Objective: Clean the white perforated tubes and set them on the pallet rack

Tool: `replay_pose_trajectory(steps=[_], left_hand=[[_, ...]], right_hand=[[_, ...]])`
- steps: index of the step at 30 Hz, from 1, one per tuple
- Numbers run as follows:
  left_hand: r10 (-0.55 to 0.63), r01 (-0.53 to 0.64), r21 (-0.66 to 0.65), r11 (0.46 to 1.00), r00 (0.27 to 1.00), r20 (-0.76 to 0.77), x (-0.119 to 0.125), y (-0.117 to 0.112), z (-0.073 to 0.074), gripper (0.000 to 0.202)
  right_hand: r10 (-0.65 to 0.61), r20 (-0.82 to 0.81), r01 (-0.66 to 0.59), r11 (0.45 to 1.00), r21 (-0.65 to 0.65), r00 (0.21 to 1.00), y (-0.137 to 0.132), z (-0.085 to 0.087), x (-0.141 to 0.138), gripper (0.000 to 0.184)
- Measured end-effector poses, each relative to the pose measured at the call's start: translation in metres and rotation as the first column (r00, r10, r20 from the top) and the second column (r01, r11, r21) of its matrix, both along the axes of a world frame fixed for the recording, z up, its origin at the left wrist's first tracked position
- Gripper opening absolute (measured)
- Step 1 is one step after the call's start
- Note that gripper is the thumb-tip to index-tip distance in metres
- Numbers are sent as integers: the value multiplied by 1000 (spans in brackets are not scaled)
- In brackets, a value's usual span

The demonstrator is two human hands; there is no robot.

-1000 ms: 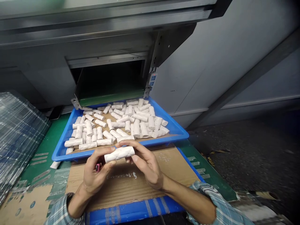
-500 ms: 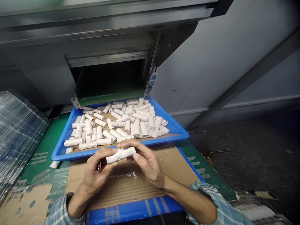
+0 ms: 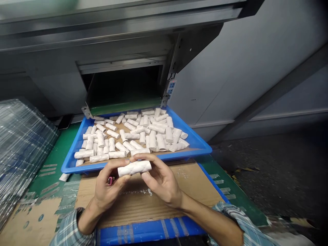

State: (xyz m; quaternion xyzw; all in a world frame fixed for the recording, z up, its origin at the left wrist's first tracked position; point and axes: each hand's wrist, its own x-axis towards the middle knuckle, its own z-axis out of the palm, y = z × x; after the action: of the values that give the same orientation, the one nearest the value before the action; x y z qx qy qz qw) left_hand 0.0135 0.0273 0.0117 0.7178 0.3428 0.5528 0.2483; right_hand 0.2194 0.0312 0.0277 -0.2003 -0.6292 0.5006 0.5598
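Both hands hold a white, rough-surfaced cylinder (image 3: pixel 134 168) level above the cardboard, just in front of the tray. My left hand (image 3: pixel 109 189) grips its left end, with a small pink object (image 3: pixel 110 180) tucked in the fingers. My right hand (image 3: pixel 161 181) pinches the right end between thumb and fingers. Behind them, a blue plastic tray (image 3: pixel 198 145) holds several similar white cylinders (image 3: pixel 143 136), lying loosely at mixed angles on a brown liner. The nearest cylinders lie just beyond my fingertips, apart from them.
The tray stands on a green mat (image 3: pixel 51 174), with a cardboard sheet (image 3: pixel 159 201) under my hands and a blue taped tray edge (image 3: pixel 151 231) nearer me. A stack of clear plastic trays (image 3: pixel 23 150) lies left. A dark machine opening (image 3: pixel 125 90) faces the tray from behind.
The cylinder has rotated in my fingers and now sits closer to level. The whole view has shifted slightly, with the tray and hands appearing a little further right.
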Motion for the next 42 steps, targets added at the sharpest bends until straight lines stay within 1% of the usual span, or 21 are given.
replay_pose_trajectory(steps=[1, 3, 4, 5, 6, 8, 9, 11, 13, 14, 16, 19, 22, 28, 33, 38, 42], left_hand=[[-4, 3, -12, 1000, 1000, -24, -1, 0, 3, 27], [-1, -4, -47, 999, 996, -94, -7, 1, 11, 46], [18, -26, -57, 998, 992, -127, -10, 1, 16, 56], [51, -61, -59, 996, 987, -155, -14, 1, 22, 61], [89, -100, -47, 994, 979, -183, -16, 0, 27, 60], [167, -164, 32, 986, 948, -271, -19, -1, 35, 42], [210, -186, 103, 977, 920, -332, -18, -2, 39, 32], [315, -203, 276, 939, 830, -460, -13, -4, 43, 21], [427, -200, 427, 882, 723, -543, -7, -7, 45, 20], [464, -192, 472, 861, 676, -572, -4, -9, 46, 23], [497, -175, 507, 844, 610, -617, 1, -11, 47, 32], [514, -174, 515, 840, 561, -649, 3, -13, 47, 36], [516, -186, 508, 841, 554, -653, 2, -12, 46, 39], [507, -190, 502, 844, 590, -628, 2, -11, 44, 40], [499, -189, 492, 850, 585, -639, 1, -11, 42, 40], [511, -201, 498, 844, 587, -628, 2, -10, 37, 41], [508, -194, 497, 846, 578, -639, 1, -11, 38, 41]], right_hand=[[-20, 9, 20, 1000, 5, 1000, 0, -1, -1, 31], [-67, 34, 67, 998, 10, 997, 1, -4, -1, 30], [-92, 49, 91, 996, 16, 995, 1, -6, -1, 29], [-116, 62, 114, 993, 27, 991, 2, -7, -1, 29], [-139, 76, 136, 990, 46, 987, 3, -8, -1, 29], [-192, 99, 182, 978, 104, 976, 5, -10, 1, 32], [-224, 109, 208, 968, 143, 969, 5, -11, 1, 34], [-285, 129, 253, 942, 219, 950, 7, -14, 3, 38], [-322, 157, 271, 922, 277, 934, 8, -17, 4, 40], [-329, 172, 269, 916, 297, 929, 8, -18, 4, 40], [-329, 196, 255, 911, 325, 924, 8, -19, 4, 42], [-330, 212, 245, 906, 346, 920, 8, -20, 5, 43], [-339, 223, 250, 903, 349, 914, 7, -20, 5, 43], [-353, 226, 259, 897, 359, 908, 6, -18, 5, 46], [-349, 229, 253, 897, 363, 908, 6, -18, 5, 48], [-360, 236, 257, 890, 375, 903, 6, -18, 5, 46], [-366, 236, 261, 887, 381, 900, 5, -17, 5, 41]])
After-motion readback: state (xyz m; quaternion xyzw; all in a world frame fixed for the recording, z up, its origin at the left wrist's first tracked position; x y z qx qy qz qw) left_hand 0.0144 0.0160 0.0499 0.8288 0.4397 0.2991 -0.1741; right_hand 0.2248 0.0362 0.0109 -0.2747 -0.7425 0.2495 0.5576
